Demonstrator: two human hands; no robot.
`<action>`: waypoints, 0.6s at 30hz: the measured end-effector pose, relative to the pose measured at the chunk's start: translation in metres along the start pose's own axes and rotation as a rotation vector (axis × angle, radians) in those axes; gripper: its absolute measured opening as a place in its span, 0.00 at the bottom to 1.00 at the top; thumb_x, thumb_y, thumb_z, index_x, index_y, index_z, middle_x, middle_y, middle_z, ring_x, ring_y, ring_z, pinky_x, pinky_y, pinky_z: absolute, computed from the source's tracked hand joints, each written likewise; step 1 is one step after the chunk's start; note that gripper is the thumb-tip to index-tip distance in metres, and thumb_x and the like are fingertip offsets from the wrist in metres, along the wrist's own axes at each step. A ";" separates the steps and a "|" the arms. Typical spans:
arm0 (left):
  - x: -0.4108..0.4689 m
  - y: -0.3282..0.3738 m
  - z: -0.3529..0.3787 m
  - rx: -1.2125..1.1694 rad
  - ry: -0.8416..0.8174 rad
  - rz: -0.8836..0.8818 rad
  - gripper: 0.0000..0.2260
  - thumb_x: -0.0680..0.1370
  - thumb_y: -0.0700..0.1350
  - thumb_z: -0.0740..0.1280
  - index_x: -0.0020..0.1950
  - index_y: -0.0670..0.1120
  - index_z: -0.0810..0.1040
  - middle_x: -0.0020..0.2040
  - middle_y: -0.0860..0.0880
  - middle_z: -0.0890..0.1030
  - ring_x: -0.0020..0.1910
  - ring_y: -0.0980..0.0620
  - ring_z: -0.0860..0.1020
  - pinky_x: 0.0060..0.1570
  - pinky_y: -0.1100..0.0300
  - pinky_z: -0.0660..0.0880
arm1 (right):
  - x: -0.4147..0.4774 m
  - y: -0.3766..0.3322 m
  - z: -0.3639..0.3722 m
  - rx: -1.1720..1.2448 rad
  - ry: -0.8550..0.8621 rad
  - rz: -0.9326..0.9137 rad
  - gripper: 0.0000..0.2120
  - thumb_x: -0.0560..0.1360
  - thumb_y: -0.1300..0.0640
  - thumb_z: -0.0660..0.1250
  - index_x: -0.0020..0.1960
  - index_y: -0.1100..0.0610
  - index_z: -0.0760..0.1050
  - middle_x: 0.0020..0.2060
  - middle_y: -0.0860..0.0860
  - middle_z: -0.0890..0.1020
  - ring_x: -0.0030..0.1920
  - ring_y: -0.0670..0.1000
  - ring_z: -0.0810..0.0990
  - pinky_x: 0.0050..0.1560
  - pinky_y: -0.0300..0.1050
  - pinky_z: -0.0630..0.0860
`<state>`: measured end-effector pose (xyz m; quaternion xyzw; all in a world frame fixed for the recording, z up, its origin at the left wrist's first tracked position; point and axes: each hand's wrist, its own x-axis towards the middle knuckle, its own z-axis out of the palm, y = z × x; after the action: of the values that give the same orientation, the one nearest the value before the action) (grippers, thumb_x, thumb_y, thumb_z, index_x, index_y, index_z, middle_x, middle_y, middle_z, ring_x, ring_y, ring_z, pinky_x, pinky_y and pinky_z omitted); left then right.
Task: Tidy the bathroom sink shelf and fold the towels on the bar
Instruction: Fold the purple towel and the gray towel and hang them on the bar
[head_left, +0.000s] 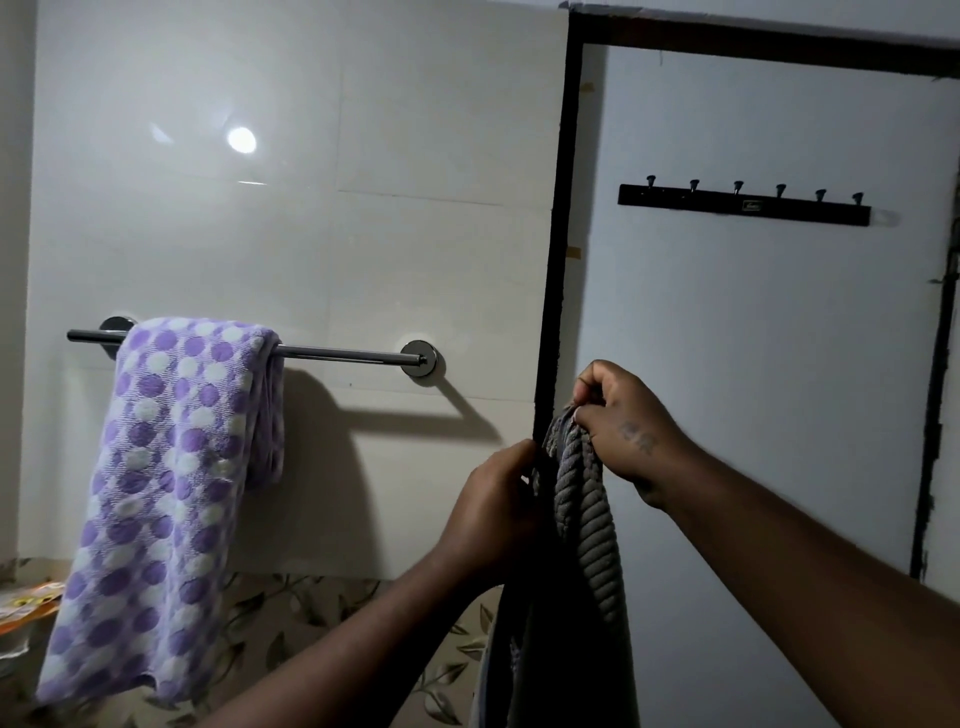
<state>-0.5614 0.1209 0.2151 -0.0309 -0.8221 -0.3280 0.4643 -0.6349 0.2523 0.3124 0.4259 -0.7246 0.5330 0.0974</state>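
Nearest you: your left hand (496, 506) and right hand (626, 421) both pinch the top edge of a grey ribbed towel (584, 525) hanging down between them | farther left: a purple dotted towel (171, 467) draped over the chrome towel bar (343, 355) | far right: hook rail (743, 205) on the door (753, 338).

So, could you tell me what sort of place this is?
Most likely a bathroom: a chrome towel bar carrying a purple-and-white dotted towel on glossy white wall tiles, plus a black hook rail.
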 end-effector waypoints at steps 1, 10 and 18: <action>-0.002 -0.001 0.000 -0.043 -0.013 -0.041 0.09 0.70 0.40 0.69 0.48 0.50 0.78 0.43 0.52 0.79 0.35 0.54 0.73 0.36 0.57 0.70 | 0.001 -0.002 -0.001 0.018 0.001 -0.007 0.14 0.74 0.69 0.58 0.40 0.51 0.70 0.35 0.53 0.76 0.34 0.52 0.72 0.36 0.49 0.70; 0.006 0.014 -0.007 -0.816 -0.147 -0.295 0.09 0.76 0.47 0.75 0.45 0.45 0.78 0.43 0.43 0.76 0.38 0.52 0.76 0.38 0.61 0.74 | 0.007 -0.011 -0.004 0.114 -0.035 -0.030 0.15 0.76 0.72 0.57 0.40 0.54 0.70 0.36 0.54 0.76 0.37 0.51 0.73 0.39 0.47 0.70; -0.008 0.004 -0.010 -0.591 -0.257 -0.250 0.17 0.78 0.51 0.73 0.36 0.45 0.71 0.31 0.49 0.68 0.27 0.56 0.66 0.27 0.62 0.61 | 0.011 -0.003 -0.003 0.058 0.039 -0.040 0.15 0.75 0.72 0.56 0.39 0.53 0.71 0.36 0.56 0.74 0.36 0.52 0.69 0.37 0.49 0.65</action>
<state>-0.5485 0.1204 0.2143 -0.1040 -0.7407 -0.5998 0.2843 -0.6406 0.2493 0.3219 0.4326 -0.6981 0.5599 0.1097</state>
